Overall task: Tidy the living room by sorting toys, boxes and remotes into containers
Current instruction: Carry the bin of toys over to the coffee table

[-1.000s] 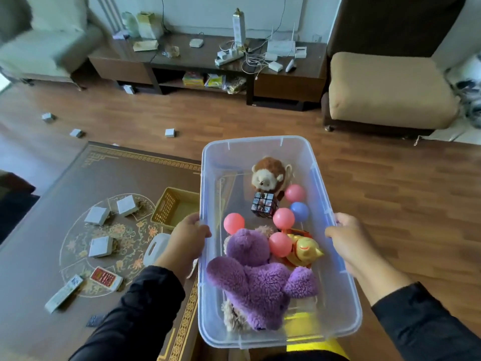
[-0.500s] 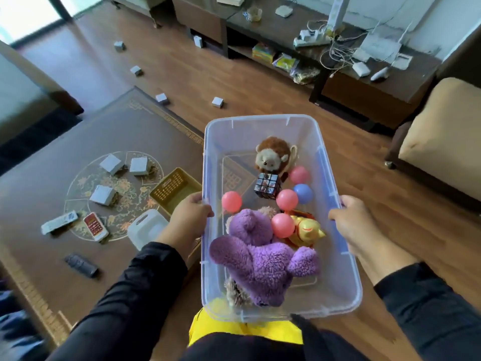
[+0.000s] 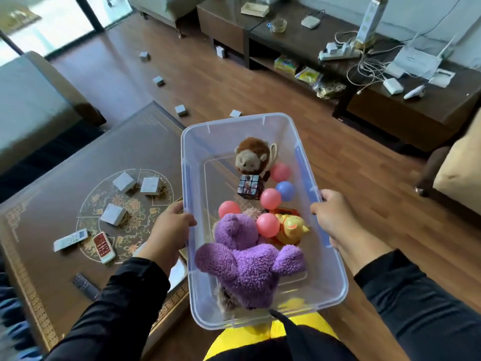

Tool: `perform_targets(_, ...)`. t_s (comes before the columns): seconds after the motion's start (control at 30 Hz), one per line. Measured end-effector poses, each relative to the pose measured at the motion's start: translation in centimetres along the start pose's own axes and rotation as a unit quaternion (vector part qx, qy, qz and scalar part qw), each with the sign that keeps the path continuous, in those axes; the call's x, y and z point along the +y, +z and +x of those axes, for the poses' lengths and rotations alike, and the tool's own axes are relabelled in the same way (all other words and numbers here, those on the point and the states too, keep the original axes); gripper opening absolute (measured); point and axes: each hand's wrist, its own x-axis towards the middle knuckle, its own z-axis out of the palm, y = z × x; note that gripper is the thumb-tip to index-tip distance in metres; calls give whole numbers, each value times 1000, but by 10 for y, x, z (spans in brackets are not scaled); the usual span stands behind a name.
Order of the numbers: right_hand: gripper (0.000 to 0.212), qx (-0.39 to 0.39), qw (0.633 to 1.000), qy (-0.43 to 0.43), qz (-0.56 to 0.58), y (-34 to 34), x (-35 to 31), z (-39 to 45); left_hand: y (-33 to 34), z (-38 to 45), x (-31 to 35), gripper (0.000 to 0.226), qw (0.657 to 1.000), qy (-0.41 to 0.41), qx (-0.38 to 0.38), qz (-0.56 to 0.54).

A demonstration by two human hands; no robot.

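Note:
I carry a clear plastic bin (image 3: 234, 123) in front of me. My left hand (image 3: 169, 227) grips its left rim and my right hand (image 3: 335, 217) grips its right rim. Inside lie a purple plush (image 3: 247, 261), a brown plush (image 3: 252, 155), a picture cube (image 3: 248, 187), a yellow duck toy (image 3: 291, 229) and several pink and blue balls (image 3: 269, 199). On the low table (image 3: 39, 204) to the left lie small grey boxes (image 3: 113, 214), a white remote (image 3: 70, 239), a red-and-white remote (image 3: 103, 247) and a dark remote (image 3: 86, 284).
More grey boxes (image 3: 158, 80) are scattered on the wooden floor beyond the table. A dark TV bench (image 3: 390, 108) with cables and devices runs along the far side. A beige seat (image 3: 458, 165) stands at the right, a sofa (image 3: 31, 100) at the left.
The view has swung left and down. The bin stays held in both hands; the yellow basket by the bin is now hidden behind my left hand and the bin.

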Motion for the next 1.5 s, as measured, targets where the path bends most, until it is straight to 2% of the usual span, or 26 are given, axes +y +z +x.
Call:
perform_targets(0.1, 13, -1, 1000, -7, -13, 5, -12, 19, 0, 20, 13, 51, 1000, -3, 0, 1)
perform_targets(0.2, 9, -18, 1000, -2, -12, 14, -21, 40, 2, 32, 19, 39, 1000, -12, 10, 4)
perform_targets(0.37, 30, -59, 998, 1, -22, 13, -38, 84, 20, 46, 34, 38, 999, -29, 26, -10)
perform_targets(0.53, 18, -116, 991, -34, -64, -1, -58, 135, 51, 55, 46, 44, 993, -53, 84, -68)
perform_targets(0.73, 22, -155, 978, -78, -115, -20, -79, 197, 100, 49, 66, 42, 983, -71, 101, -134)
perform_targets(0.87, 25, -173, 971, -89, -143, -15, -91, 221, 117, 54, 62, 50, 973, -93, 116, -174)
perform_targets(1.13, 22, -214, 957, -91, -175, 34, -98, 241, 99, 89, 41, 60, 959, -134, 146, -202)
perform_targets(1.5, 23, -206, 960, -68, -179, 118, -77, 271, 82, 152, 16, 64, 953, -174, 139, -208)
